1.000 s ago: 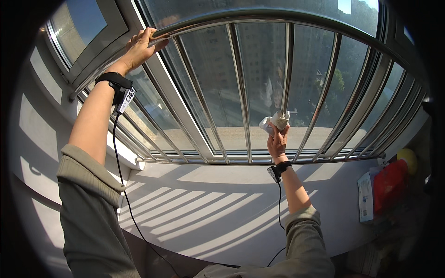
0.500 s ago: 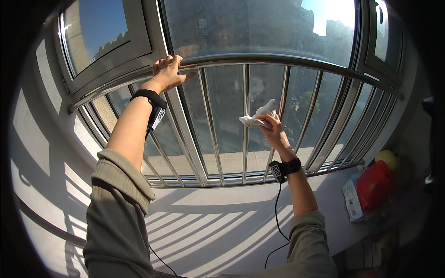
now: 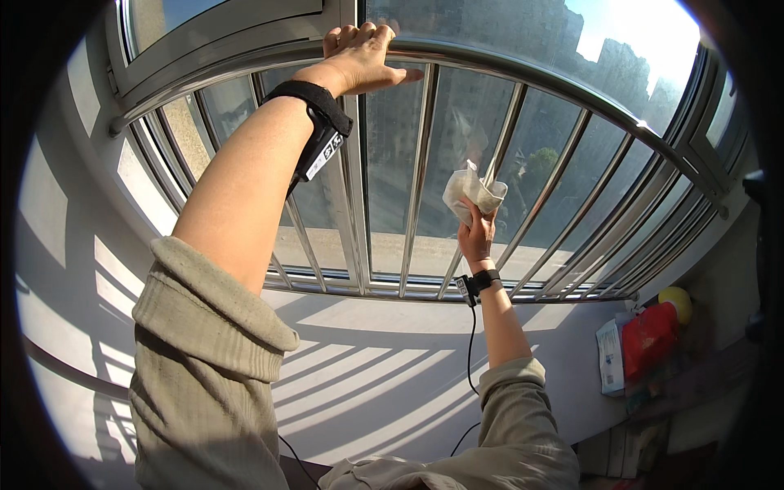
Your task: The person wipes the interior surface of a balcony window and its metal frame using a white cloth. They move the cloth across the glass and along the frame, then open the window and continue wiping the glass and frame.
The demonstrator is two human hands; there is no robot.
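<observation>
My left hand (image 3: 359, 65) grips the metal top rail (image 3: 506, 67) of the window guard, its fingers over the far side and its thumb along the near side. Lower and to the right, my right hand (image 3: 476, 232) holds a crumpled white cloth (image 3: 464, 194) against one of the upright metal bars (image 3: 513, 114). The cloth is bunched around part of that bar, so I cannot tell how far round it goes. Some right-hand fingers are hidden by the cloth. Both wrists carry black straps with small devices.
Behind the bars stands a large window pane (image 3: 465, 110), with buildings and bright sun beyond. A pale sill (image 3: 359, 400) with striped shadows lies below. At the right are a red bag (image 3: 649, 341), a yellow ball (image 3: 676, 304) and a white packet (image 3: 609, 356). Black cables hang from the wrist devices.
My view has shifted closer to the guard. The right hand has turned, and the cloth now bunches upward around the bar. The left hand still holds the rail.
</observation>
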